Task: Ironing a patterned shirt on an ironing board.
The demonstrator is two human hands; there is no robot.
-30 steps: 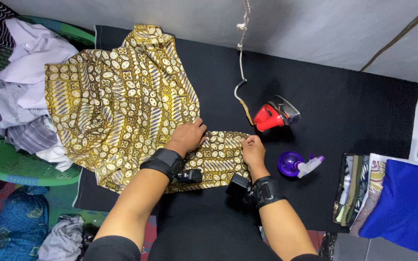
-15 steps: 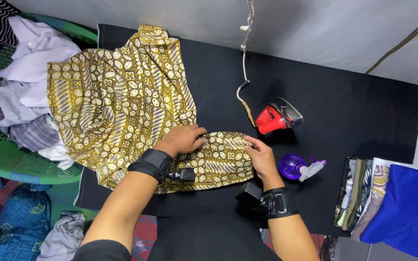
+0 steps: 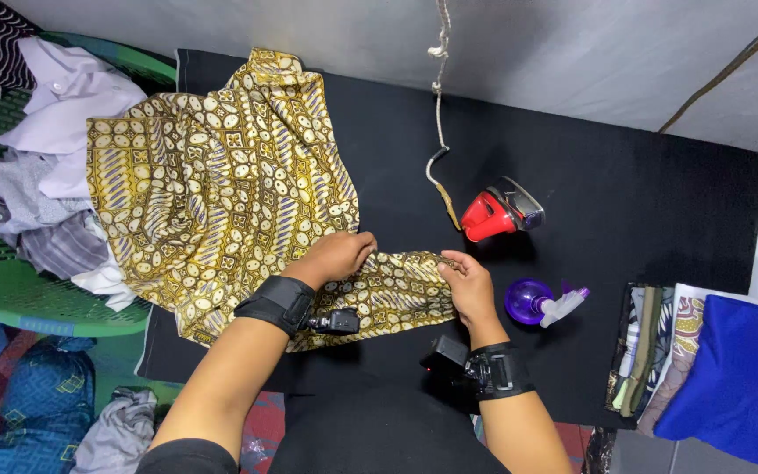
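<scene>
Two hands on one patterned shirt (image 3: 221, 202): my left hand (image 3: 337, 256) presses the sleeve flat, right hand (image 3: 467, 285) fingers pinch its cuff; best pulled taut, edges aligned.

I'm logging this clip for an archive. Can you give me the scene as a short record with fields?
surface: black cloth-covered table
left hand: pressing on yellow patterned batik shirt
right hand: pinching the shirt's sleeve edge
nearby: red electric iron, purple spray bottle
left side: green plastic basket of clothes
right side: folded blue cloth
</scene>
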